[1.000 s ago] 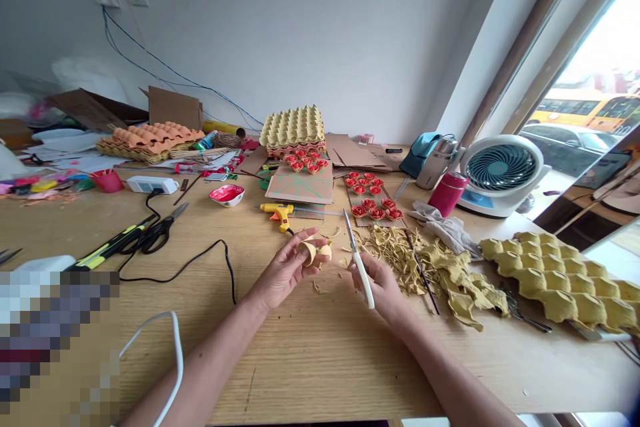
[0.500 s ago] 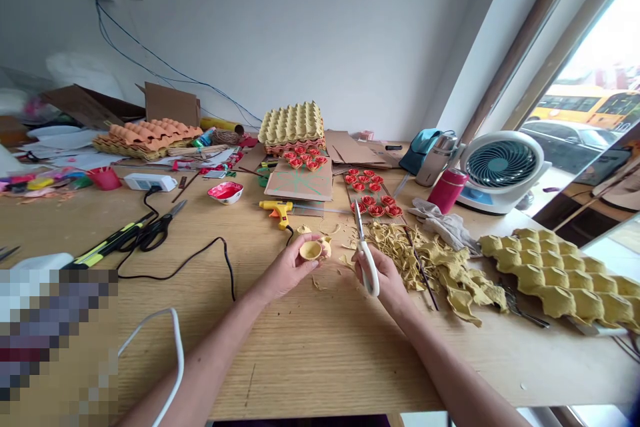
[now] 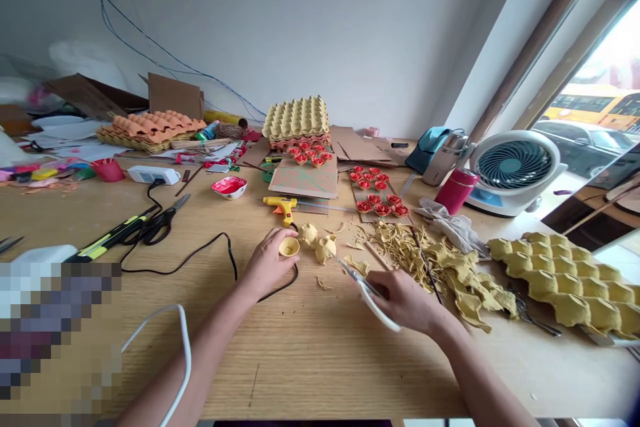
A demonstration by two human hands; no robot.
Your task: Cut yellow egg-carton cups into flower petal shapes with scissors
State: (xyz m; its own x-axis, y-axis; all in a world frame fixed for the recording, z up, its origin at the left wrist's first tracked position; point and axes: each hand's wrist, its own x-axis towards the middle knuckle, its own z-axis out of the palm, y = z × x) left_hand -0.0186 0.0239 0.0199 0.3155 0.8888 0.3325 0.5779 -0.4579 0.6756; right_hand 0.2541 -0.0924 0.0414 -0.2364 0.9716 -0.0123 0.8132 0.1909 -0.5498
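Note:
My left hand (image 3: 265, 263) is closed around a small yellow egg-carton cup (image 3: 289, 247), its hollow side facing up toward me. In my right hand (image 3: 407, 297) is a pair of white-handled scissors (image 3: 375, 303), lowered near the table with the blades pointing left. Just beyond the blade tips lies a yellow cut cup piece (image 3: 325, 249). A second cup piece (image 3: 309, 233) rests beside it, right of my left hand. Thin yellow carton scraps (image 3: 425, 250) are heaped to the right, past the scissors.
A yellow glue gun (image 3: 281, 207) lies ahead, its black cord trailing left. Red paper roses (image 3: 375, 203) stand on cardboard. An egg tray (image 3: 560, 280), a fan (image 3: 515, 170) and a pink bottle (image 3: 456, 190) occupy the right. Black scissors (image 3: 160, 220) and a red-filled dish (image 3: 229, 187) are left.
My left hand has moved left with the cup, away from the pieces on the table. My right hand has lowered, tipping the scissors from upright to pointing left.

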